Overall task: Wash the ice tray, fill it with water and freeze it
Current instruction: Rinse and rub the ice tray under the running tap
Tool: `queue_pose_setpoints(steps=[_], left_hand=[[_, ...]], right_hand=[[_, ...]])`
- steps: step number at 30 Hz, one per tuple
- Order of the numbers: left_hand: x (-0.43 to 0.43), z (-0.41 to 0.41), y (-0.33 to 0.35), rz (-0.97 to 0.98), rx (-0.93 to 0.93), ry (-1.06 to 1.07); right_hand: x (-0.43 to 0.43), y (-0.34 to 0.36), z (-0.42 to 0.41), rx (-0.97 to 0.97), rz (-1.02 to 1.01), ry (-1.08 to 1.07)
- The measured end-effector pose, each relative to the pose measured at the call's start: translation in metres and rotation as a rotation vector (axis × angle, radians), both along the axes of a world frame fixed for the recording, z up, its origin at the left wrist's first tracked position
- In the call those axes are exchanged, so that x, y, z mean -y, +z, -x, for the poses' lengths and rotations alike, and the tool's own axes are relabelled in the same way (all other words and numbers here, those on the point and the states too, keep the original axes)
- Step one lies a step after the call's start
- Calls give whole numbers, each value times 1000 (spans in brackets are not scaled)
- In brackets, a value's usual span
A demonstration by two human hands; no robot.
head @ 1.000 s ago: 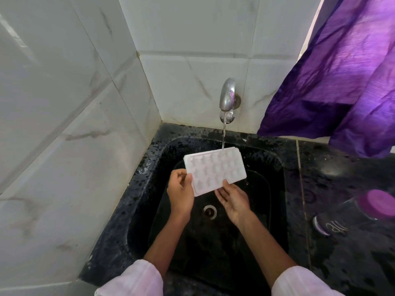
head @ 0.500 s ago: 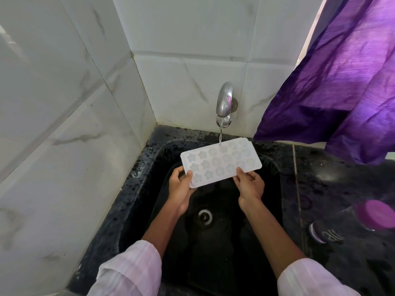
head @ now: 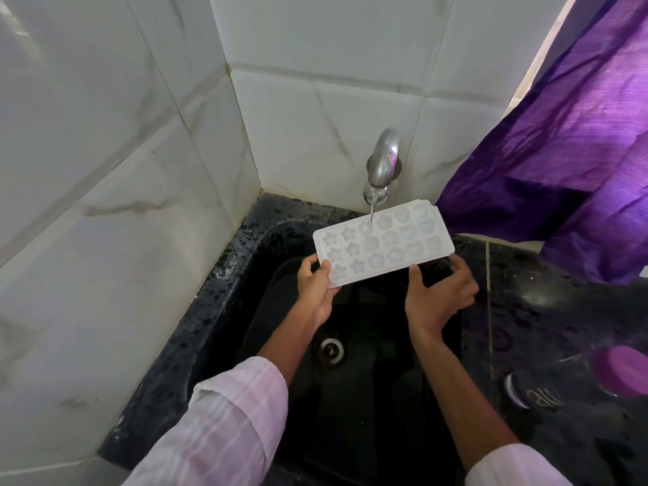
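The ice tray (head: 383, 243) is held cavities-up under the tap (head: 382, 166) stream, left hand (head: 317, 285) and right hand (head: 436, 296) gripped on its near edge; tilted, water may be spilled.

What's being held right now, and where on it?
The ice tray, cavities up: left hand pinches its near-left corner, right hand grips its near-right edge.

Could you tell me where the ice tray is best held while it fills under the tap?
Grip the ice tray by its flat rim, from the near long edge toward each end, as the left hand and right hand do. Thumbs on top and fingers beneath probably keep it level, and the stream from the tap can reach the cavities.
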State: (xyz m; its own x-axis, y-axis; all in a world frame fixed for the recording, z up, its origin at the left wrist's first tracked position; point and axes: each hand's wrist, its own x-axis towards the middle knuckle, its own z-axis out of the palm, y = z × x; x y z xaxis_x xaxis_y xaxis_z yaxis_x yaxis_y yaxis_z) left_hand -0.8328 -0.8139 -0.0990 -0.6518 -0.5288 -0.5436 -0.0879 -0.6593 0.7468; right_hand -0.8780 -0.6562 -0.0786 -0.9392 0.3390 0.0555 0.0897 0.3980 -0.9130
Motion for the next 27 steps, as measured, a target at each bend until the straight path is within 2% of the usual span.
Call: queue_pose_setpoints(steps=[7,12,17,22,27], left_hand=[[-9,10,1,-4,-12,-32],[-11,15,2,11,-19,-60],[-11,20,5,13,-9,-74],[-12,22,8,29,-13,-76],[-17,23,11,51,-2,-80]], right_hand=[[6,1,-12,-258,-221,494],[14,-4,-18,-219,-380,745],[19,-6,-21,-105,-447,841],[24,-6,-23,3,-622,960],[33,0,-14,3,-878,880]])
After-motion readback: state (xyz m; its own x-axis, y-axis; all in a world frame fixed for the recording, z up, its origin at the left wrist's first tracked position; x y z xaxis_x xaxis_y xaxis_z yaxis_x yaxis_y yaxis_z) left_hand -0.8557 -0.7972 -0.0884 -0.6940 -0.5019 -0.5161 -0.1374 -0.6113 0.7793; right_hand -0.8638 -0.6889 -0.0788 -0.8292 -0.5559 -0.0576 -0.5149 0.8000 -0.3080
